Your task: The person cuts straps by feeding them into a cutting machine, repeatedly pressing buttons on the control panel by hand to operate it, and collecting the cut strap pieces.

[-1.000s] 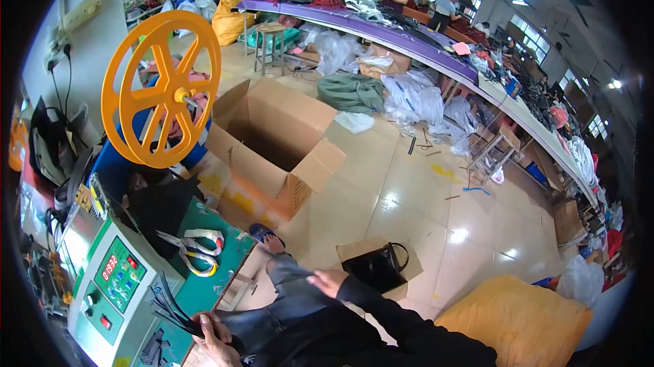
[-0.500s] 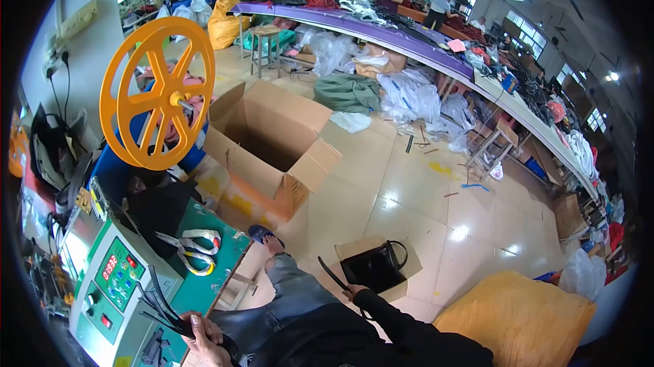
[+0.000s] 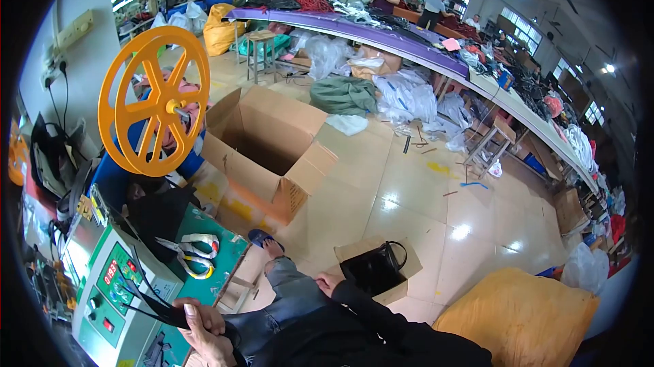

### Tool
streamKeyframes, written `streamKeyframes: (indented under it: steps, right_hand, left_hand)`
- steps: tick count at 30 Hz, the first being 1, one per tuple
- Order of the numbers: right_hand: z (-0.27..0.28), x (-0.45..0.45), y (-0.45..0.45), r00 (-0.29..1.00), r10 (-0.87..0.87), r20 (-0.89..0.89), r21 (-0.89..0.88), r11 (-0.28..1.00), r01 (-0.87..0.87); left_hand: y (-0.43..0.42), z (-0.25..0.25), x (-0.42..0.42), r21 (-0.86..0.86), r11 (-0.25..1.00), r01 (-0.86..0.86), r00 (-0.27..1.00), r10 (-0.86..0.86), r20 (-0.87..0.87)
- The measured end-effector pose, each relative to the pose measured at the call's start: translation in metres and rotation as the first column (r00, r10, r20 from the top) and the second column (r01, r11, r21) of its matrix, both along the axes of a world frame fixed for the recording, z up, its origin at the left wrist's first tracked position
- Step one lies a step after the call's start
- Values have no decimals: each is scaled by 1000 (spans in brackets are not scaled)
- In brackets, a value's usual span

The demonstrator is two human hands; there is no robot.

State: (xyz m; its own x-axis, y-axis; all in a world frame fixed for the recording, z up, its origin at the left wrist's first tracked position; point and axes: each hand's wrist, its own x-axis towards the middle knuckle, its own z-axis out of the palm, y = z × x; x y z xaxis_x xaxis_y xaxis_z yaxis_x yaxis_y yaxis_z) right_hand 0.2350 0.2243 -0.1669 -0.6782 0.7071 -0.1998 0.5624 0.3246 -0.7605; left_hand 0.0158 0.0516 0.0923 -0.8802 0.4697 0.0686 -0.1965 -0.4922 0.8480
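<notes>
Black strips (image 3: 153, 307) fan out from my left hand (image 3: 204, 329), whose fingers are closed around them in front of the control box (image 3: 112, 292). My right hand (image 3: 329, 284) is over my thigh, fingers curled together; whether a strip is in it cannot be made out. White-handled scissors (image 3: 191, 252) lie on the green tabletop (image 3: 228, 248) beyond my left hand. A black bag (image 3: 375, 268) sits on a cardboard piece near my right hand.
A yellow reel (image 3: 153, 101) stands at the left, beside an open cardboard box (image 3: 269, 132). A yellow sack (image 3: 518, 319) lies at lower right. Behind, a long purple table (image 3: 340, 25) holds piled material, with people beyond it.
My right hand held up a dark strip half a second ago; now it is lower, closer to my left hand, with no strip distinguishable. The strips in my left hand have shifted.
</notes>
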Motion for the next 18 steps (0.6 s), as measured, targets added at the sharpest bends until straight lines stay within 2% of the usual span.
streamKeyframes:
  steps: [1, 3, 4, 6, 7, 9, 10, 12, 15, 18]
  right_hand:
    - [37, -12, -4, 998, -7, -67, 71, 997, 12]
    - [62, -33, -4, 940, 114, -320, -97, 984, -153]
    - [97, -46, -14, 881, 128, -456, -182, 955, -233]
    - [148, -65, -27, 742, 364, -564, 34, 907, -419]
    - [169, -79, -40, 602, 370, -708, 35, 869, -493]
    - [169, -93, -63, 496, 294, -817, -138, 736, -663]
    - [164, -98, -69, 494, 294, -818, -136, 736, -664]
    - [154, -107, -78, 482, 291, -827, -239, 594, -768]
    - [137, -120, -90, 464, 281, -840, -369, 331, -869]
    - [128, -128, -94, 455, 270, -848, -462, 42, -886]
  left_hand:
    - [7, 6, 4, 15, 1000, 13, 1000, -13, 10]
    - [21, 17, 13, 45, 998, 37, 999, -38, 30]
    - [26, 21, 17, 61, 997, 48, 998, -51, 41]
    - [33, 25, 25, 102, 991, 91, 995, -95, 36]
    - [36, 27, 29, 142, 981, 131, 990, -136, 29]
    - [41, 30, 33, 218, 953, 210, 976, -218, 8]
    - [42, 33, 33, 218, 953, 210, 976, -217, 6]
    - [40, 44, 33, 261, 938, 226, 971, -239, 17]
    - [33, 56, 31, 302, 923, 238, 966, -257, 24]
    - [26, 59, 22, 338, 916, 214, 976, -211, -45]
